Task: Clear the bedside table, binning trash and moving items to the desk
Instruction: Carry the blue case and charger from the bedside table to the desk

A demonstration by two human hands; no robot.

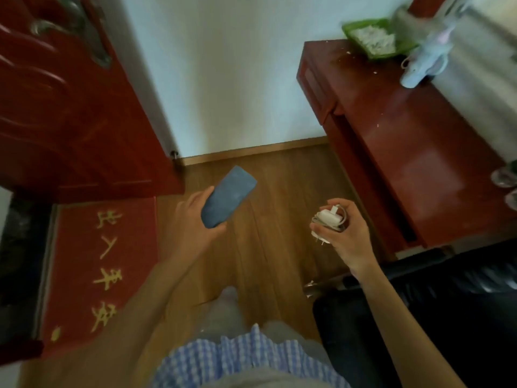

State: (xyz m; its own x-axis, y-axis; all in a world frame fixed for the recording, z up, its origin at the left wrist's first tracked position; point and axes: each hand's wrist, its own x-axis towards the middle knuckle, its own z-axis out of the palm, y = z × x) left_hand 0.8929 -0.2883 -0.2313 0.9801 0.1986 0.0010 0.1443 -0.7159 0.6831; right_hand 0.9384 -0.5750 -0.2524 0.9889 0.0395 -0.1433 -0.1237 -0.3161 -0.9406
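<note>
My left hand (193, 219) grips a flat blue case (228, 196), held out over the wooden floor with its far end pointing up and right. My right hand (345, 233) is closed around a white charger with its cable coiled round it (328, 218); the plug's prongs stick out below my fingers. Both hands hover in mid-air, left of the red-brown desk (414, 152), which fills the right side of the view. The bedside table is out of view.
On the desk's far end sit a green tray of white bits (375, 37) and a pale blue soft toy (425, 63); glass items (506, 177) stand at its right edge. A black chair (436, 309) stands lower right. A red door (70, 102) and red doormat (103, 270) are on the left.
</note>
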